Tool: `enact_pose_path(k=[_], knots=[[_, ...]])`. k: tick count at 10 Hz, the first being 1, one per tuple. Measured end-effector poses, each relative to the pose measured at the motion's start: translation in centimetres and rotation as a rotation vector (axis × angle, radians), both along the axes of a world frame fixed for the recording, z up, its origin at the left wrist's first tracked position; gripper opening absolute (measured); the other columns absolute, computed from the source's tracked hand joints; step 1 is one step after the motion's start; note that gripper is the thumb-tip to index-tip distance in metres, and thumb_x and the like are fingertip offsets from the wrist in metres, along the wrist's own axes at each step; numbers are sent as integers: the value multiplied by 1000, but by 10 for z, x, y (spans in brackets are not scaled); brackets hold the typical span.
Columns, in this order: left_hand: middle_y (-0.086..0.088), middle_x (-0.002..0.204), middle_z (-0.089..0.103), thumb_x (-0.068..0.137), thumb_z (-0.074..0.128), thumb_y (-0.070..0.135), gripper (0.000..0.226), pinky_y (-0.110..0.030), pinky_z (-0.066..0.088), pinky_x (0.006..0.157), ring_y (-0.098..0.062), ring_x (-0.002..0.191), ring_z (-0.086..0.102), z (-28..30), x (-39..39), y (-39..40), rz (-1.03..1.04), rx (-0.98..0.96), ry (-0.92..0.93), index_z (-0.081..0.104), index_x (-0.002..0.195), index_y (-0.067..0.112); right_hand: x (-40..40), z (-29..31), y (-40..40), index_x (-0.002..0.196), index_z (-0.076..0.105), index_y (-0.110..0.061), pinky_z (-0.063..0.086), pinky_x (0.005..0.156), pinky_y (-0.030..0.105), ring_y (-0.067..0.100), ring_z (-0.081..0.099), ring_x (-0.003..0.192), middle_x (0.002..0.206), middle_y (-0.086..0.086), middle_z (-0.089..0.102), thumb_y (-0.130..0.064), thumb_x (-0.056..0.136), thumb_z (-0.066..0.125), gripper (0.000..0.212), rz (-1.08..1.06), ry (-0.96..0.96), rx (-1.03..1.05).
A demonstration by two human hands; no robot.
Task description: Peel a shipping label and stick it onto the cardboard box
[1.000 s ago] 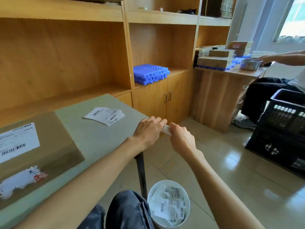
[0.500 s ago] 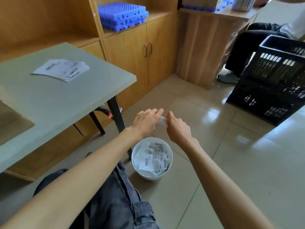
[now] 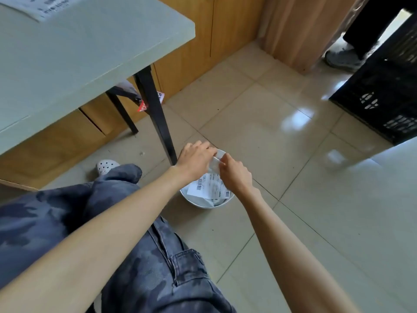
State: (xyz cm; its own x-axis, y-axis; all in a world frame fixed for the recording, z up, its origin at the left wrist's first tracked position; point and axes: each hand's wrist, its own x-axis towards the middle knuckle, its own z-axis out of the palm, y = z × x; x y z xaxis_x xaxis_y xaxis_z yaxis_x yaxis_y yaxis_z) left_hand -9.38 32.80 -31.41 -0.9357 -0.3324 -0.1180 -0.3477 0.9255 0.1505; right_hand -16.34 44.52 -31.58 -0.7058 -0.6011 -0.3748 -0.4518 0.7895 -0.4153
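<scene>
My left hand (image 3: 195, 161) and my right hand (image 3: 234, 173) meet directly over a white waste bin (image 3: 198, 201) on the floor. Both pinch a small white piece of paper (image 3: 214, 164) between their fingertips; whether it is a label or its backing I cannot tell. The bin holds discarded sheets with barcodes (image 3: 208, 187). A stack of shipping labels (image 3: 42, 6) lies at the far top-left of the grey table (image 3: 74, 53), partly cut off. The cardboard box is out of view.
A black table leg (image 3: 158, 118) stands just left of the bin. Wooden cabinets (image 3: 214, 37) run behind it. A black plastic crate (image 3: 383, 91) sits at the right, with another person's shoe (image 3: 343, 58) beside it. My knees fill the lower left.
My view has tilted down from the table to the floor. Both hands, still pinching the paper, have dropped from the table's corner to just above the bin.
</scene>
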Motion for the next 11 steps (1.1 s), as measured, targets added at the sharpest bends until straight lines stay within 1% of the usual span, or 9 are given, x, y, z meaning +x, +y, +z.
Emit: enact_pose_path(k=[1, 2, 3, 5, 6, 7, 9, 10, 11], knots=[[-1, 120, 56, 94, 51, 15, 25, -38, 37, 95, -25, 117, 48, -27, 3, 0, 65, 43, 27, 63, 114, 21, 1, -24, -4, 108, 57, -14, 35, 69, 32, 27, 45, 83, 98, 4, 60, -19, 98, 38, 22, -76, -53, -18], [0, 137, 50, 93, 54, 12, 36, -39, 29, 107, -24, 134, 37, -47, 8, 0, 94, 87, 70, 60, 126, 25, 5, -48, -3, 104, 57, -15, 37, 71, 31, 25, 51, 87, 97, -3, 59, -25, 99, 40, 20, -126, -93, -31], [0, 152, 36, 95, 51, 13, 48, -39, 15, 116, -25, 145, 22, -61, 16, -3, 81, 127, 6, 47, 141, 27, 8, -71, -7, 96, 54, -21, 40, 71, 31, 27, 63, 95, 102, -2, 67, -28, 97, 42, 13, -183, -153, -16], [1, 164, -3, 101, 45, 26, 67, -48, -3, 120, -32, 150, -11, -78, 27, -5, 42, 180, -294, 7, 156, 30, 11, -98, -10, 119, 56, -16, 41, 76, 31, 23, 57, 113, 121, -1, 64, -24, 97, 49, 24, -147, -113, -27], [2, 163, -18, 102, 42, 33, 73, -50, -6, 119, -33, 147, -21, -81, 30, -3, 27, 167, -302, -9, 154, 34, 14, -107, -9, 129, 51, -12, 44, 90, 38, 27, 51, 123, 132, 2, 57, -25, 96, 54, 35, -79, -49, -42], [4, 161, -22, 102, 41, 38, 75, -51, -7, 118, -33, 146, -24, -78, 32, 0, 28, 115, -255, -14, 153, 36, 18, -108, -9, 133, 47, -12, 43, 100, 42, 29, 47, 127, 137, 4, 53, -23, 95, 55, 40, -70, -35, -69], [2, 160, -26, 103, 33, 43, 70, -56, -10, 115, -34, 145, -26, -63, 38, 2, 36, 57, -291, -16, 152, 36, 24, -96, -10, 129, 51, -13, 40, 103, 42, 31, 49, 122, 134, 6, 55, -21, 96, 54, 35, -25, -26, -147], [0, 161, -23, 104, 32, 41, 68, -57, -9, 116, -36, 146, -23, -51, 42, 1, 38, 48, -346, -15, 152, 32, 20, -79, -13, 121, 58, -15, 46, 95, 42, 30, 56, 116, 126, 5, 62, -22, 98, 47, 27, 1, -53, -88], [-7, 162, 14, 102, 42, 31, 64, -53, 12, 116, -35, 149, 6, -32, 39, -1, 40, 69, -346, 7, 156, 25, 18, -49, -20, 106, 66, -14, 46, 75, 33, 30, 62, 102, 108, 5, 71, -26, 99, 40, 30, -6, -91, -2]])
